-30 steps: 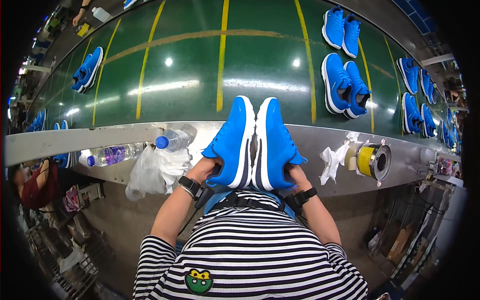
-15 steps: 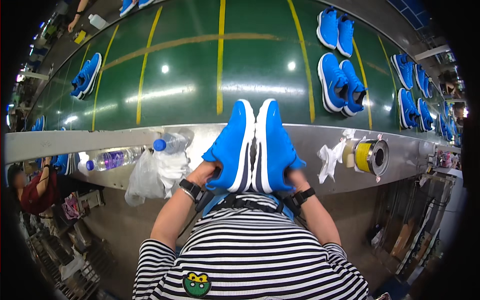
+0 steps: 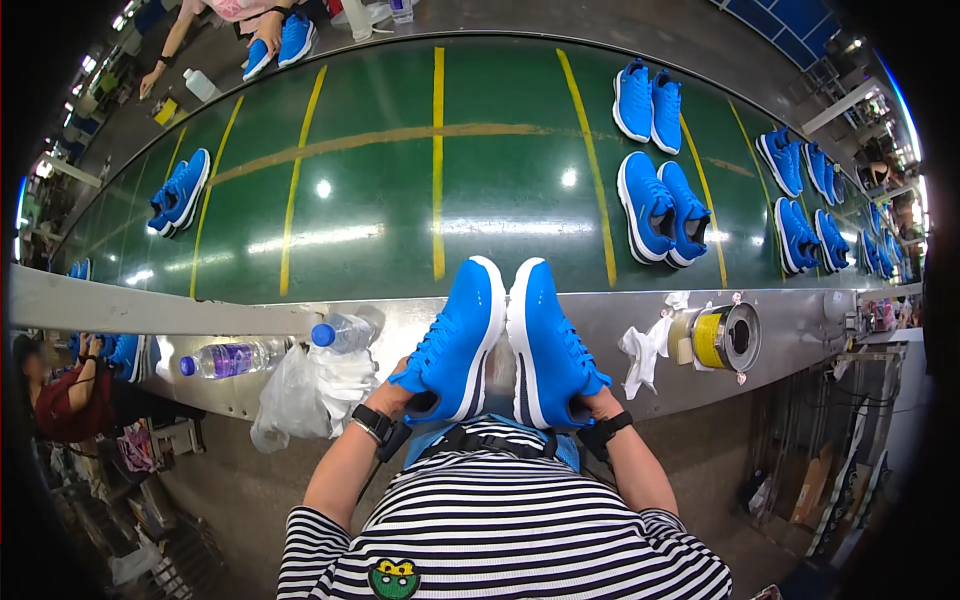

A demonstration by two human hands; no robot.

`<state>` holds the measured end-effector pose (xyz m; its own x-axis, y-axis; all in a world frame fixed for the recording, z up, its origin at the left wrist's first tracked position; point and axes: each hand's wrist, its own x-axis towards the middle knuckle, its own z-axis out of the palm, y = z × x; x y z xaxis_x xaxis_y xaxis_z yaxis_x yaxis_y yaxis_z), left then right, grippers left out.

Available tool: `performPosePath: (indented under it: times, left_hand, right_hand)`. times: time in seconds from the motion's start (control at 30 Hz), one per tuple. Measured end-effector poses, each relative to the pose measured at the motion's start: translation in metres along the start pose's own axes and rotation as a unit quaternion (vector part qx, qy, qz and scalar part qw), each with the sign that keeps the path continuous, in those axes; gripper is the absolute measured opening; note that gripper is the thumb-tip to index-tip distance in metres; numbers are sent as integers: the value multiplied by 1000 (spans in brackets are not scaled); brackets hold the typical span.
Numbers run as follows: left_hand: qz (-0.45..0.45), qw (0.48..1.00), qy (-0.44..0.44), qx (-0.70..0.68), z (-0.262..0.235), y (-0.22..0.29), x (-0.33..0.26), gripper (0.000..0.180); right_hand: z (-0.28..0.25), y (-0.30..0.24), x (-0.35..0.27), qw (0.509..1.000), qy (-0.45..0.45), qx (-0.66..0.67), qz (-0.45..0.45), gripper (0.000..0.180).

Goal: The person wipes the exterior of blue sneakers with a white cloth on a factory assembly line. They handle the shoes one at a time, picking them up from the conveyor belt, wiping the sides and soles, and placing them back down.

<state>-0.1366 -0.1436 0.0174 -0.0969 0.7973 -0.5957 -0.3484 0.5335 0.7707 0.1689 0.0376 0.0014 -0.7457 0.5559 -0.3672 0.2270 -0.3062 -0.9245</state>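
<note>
A blue sneaker (image 3: 447, 345) with a white sole is held upright by its heel in my left hand (image 3: 390, 394), whose fingers are closed at its collar and partly hidden. My right hand (image 3: 602, 403) grips the matching sneaker (image 3: 553, 350) the same way, its fingers mostly behind the heel. Both toes point away from me, toward the green belt. The soles face each other with a narrow gap between them, and the laced uppers turn outward and up.
The green conveyor belt (image 3: 380, 230) carries pairs of blue shoes (image 3: 647, 210) to the right and one pair (image 3: 180, 193) at left. On the metal ledge are water bottles (image 3: 232, 359), a plastic bag (image 3: 285, 400), tissue (image 3: 645, 355) and a tin (image 3: 728, 337). A co-worker's hand (image 3: 268, 32) holds shoes across the belt.
The sneakers have turned so more of their laced uppers shows and their soles have drawn apart. The view has tilted up, bringing the co-worker across the belt further into sight.
</note>
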Motion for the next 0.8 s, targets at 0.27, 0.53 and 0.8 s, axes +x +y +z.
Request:
performPosePath:
  times: [0.27, 0.53, 0.8]
  left_hand:
    - [201, 969, 75, 125, 25, 27, -24, 54]
    - [289, 774, 211, 522, 47, 41, -36, 68]
    - [249, 681, 282, 628, 74, 33, -35, 68]
  right_hand:
    - [-14, -46, -19, 994, 33, -92, -52, 56]
    - [9, -63, -33, 930, 185, -287, -138, 72]
    - [43, -71, -30, 849, 271, -431, -139, 72]
